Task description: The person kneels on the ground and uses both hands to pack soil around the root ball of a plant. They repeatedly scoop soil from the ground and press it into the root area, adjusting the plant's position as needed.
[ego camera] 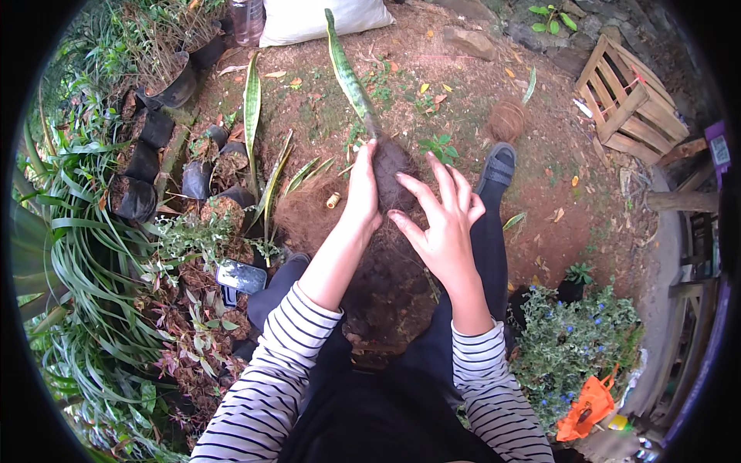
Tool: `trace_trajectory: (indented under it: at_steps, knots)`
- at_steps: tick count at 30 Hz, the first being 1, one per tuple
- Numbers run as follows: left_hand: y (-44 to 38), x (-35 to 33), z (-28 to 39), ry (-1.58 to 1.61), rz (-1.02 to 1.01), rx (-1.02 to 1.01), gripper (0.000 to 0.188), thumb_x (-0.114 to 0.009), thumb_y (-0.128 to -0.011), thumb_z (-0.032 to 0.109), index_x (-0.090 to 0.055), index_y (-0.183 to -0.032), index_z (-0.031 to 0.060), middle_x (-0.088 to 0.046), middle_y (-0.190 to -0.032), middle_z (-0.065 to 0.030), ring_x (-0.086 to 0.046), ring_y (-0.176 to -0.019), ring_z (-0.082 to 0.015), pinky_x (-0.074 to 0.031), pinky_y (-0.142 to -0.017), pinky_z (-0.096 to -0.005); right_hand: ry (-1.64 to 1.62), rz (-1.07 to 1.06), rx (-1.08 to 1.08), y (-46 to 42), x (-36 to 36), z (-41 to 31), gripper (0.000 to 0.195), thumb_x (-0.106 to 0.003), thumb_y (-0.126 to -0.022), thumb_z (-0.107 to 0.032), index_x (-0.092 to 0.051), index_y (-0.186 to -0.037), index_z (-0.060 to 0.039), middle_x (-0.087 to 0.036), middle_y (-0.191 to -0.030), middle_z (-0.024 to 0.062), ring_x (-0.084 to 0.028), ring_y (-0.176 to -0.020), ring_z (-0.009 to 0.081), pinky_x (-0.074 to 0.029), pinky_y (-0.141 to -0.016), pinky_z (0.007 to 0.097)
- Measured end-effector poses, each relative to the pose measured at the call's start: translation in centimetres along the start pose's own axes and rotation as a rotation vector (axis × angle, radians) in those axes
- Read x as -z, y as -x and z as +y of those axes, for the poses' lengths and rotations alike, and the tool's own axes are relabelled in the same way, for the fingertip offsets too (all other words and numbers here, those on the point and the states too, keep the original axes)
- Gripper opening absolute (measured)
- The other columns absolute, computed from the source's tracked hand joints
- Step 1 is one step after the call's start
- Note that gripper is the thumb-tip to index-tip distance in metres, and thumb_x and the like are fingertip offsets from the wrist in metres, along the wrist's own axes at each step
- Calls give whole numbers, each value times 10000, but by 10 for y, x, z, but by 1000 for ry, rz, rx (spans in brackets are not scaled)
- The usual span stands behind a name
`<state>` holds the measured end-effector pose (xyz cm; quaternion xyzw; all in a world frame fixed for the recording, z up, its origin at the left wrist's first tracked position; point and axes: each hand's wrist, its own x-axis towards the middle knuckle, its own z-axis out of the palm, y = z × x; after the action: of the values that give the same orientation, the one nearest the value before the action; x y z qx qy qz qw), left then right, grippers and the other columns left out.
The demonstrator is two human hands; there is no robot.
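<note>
My left hand [365, 191] holds a dark ball of soil [391, 168] from its left side. Out of the ball's top rises a long variegated snake plant leaf [350, 81], pointing away from me. My right hand [443, 214] is beside the ball, fingers apart and smudged with soil; whether its fingertips touch the ball I cannot tell. Below the hands, between my legs, lies loose dark soil [382, 289]. Left of my left wrist sits a heap of brown coconut-like fibre [304, 211], with a small spool of yellowish thread [333, 200] on it.
A fibre-wrapped ball [506, 118] with a leaf lies beyond my right sandal [498, 165]. More snake plant leaves [252, 110] stand at left, near black plant bags [139, 162] and a phone [241, 276]. A wooden crate [634, 101], white sack [324, 23] and flowering shrub [573, 347] surround the ground.
</note>
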<state>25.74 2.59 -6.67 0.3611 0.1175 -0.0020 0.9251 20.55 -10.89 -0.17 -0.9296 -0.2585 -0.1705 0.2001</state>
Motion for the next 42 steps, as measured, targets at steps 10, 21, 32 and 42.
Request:
trace_trajectory:
  at_steps: [10,21,32,42]
  knots:
    - [-3,-3,-3,-48,28,6,614,-291,-937,543,-496,-1206,31,-576,-1114,-163,-585,-1014,-271,-472,-891,-440,-122,113,-45,1,1,3,463,-636,-805,-434,-571,-1230,-262,-336,-1440,123,-306,-1282,339,-181,-987,526]
    - [-1,-14,-4,147,-14,237,508,-399,-880,497,-533,-1141,82,-607,-1086,-115,-612,-994,-258,-479,-889,-481,-600,344,-139,-6,-19,51,415,-516,-930,-295,-475,-1262,-50,-448,-1328,175,-473,-1183,360,-351,-986,439]
    - [14,-19,18,13,161,182,560,-353,-868,504,-530,-1159,59,-587,-1145,-164,-573,-1068,-324,-403,-938,-576,-775,120,-742,43,-81,94,450,-390,-1003,-283,-308,-1369,-35,-548,-1174,112,-574,-960,191,-426,-848,318]
    - [7,0,23,115,139,211,645,-282,-886,523,-478,-1266,40,-543,-1233,-180,-525,-1136,-313,-389,-970,-538,-250,-572,-765,152,-271,166,689,-724,-716,-266,-445,-1297,-24,-584,-1177,188,-554,-1112,332,-423,-951,376]
